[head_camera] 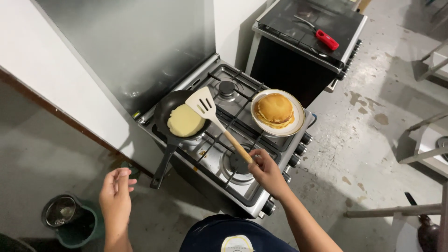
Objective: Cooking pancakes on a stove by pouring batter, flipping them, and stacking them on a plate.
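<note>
Right hand (266, 170) gripped spatula (212, 115), its long axis running up-left over pan (175, 116) and pancake (185, 120); left hand (115, 193) open, empty, near pan handle (163, 163).

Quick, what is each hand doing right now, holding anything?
Left hand: empty, fingers loosely curled, hanging in the air near the frying pan's handle without touching it.
Right hand: closed around the wooden handle of the spatula, its blade over the pancake.

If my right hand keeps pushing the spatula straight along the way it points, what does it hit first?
Probably the pale pancake in the black frying pan. The right hand holds the spatula aimed up-left, its blade above the pan's near rim; its height above the pancake is unclear.
</note>
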